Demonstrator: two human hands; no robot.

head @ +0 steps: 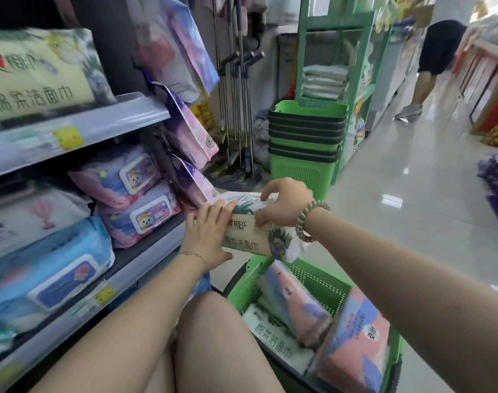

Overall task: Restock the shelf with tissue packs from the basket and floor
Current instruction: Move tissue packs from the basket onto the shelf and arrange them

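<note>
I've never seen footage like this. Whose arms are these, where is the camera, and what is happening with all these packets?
There is no robot here. A person wears one wide-angle camera on the head, so you look down along their own arms in a shop aisle. The left hand and the right hand together grip a cream tissue pack printed with green leaves, held above a green perforated plastic basket. The basket holds more soft packs, among them a pink and blue pack. To the left stands a grey metal shelf stocked with wipes and tissues. Ahead is a stack of green baskets.
</note>
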